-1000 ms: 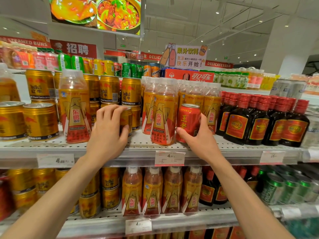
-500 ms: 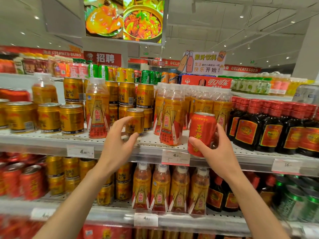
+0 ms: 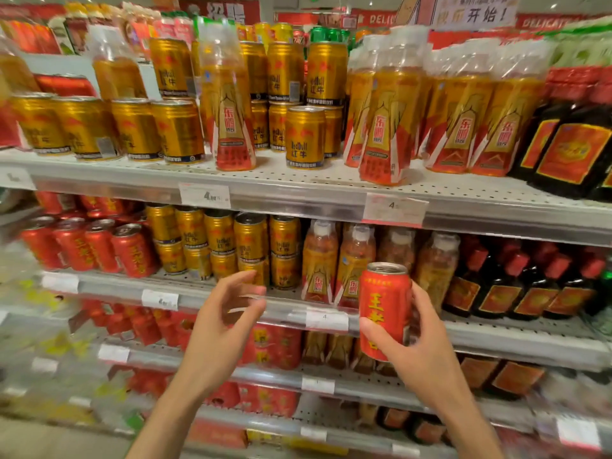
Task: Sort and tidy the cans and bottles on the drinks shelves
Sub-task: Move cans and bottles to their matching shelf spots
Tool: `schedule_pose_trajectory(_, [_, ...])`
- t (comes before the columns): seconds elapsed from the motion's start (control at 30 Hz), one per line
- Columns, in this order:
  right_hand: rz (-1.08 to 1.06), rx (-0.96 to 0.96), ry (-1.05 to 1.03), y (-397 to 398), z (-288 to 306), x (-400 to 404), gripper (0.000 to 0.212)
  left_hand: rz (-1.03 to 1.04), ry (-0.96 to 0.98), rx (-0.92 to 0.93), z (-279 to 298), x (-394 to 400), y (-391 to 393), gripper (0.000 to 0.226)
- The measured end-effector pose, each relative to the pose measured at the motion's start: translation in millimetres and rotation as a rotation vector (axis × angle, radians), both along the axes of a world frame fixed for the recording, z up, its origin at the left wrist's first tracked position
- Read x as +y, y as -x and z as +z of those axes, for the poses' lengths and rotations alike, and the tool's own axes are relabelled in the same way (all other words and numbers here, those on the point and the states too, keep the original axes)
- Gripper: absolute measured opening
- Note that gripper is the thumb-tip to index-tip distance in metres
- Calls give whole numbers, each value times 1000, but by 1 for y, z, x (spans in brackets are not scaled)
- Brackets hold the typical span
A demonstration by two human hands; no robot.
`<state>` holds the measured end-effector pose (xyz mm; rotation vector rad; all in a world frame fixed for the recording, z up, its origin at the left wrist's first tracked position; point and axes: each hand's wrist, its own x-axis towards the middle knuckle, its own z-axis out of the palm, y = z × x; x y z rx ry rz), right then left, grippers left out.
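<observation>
My right hand [image 3: 427, 352] is clamped on the red can [image 3: 384, 309], now off the top shelf [image 3: 298, 190] and down by the front edge of the second shelf [image 3: 496, 336]. My left hand [image 3: 225, 326] let go of the gold can [image 3: 304, 137]; its grip is apart and empty. The other red cans [image 3: 96, 246] sit at that shelf's left end, with free air in front.

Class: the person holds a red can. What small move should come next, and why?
Probably carry the red can in the right hand leftward to the red cans on the second shelf: it matches them, and the left hand is empty.
</observation>
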<state>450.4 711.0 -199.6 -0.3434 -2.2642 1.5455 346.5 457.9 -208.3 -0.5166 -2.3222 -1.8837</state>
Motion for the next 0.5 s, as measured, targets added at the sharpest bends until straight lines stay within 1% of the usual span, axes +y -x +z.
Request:
schedule_pose_trajectory(0.13, [-54, -66, 41, -3, -18, -35, 90, -1, -36, -81, -22, -36, 0, 36])
schedule_pose_trajectory(0.2, [-82, -83, 45, 0, -24, -58, 92, 7, -47, -118, -31, -59, 4, 37])
schedule_pose_trajectory(0.33, [-136, -80, 75, 11, -30, -114, 84, -15, -42, -142, -43, -118, 21, 36])
schedule_pose_trajectory(0.5, [-191, -51, 90, 38, -36, -201, 75, -58, -16, -128, -41, -205, 57, 36])
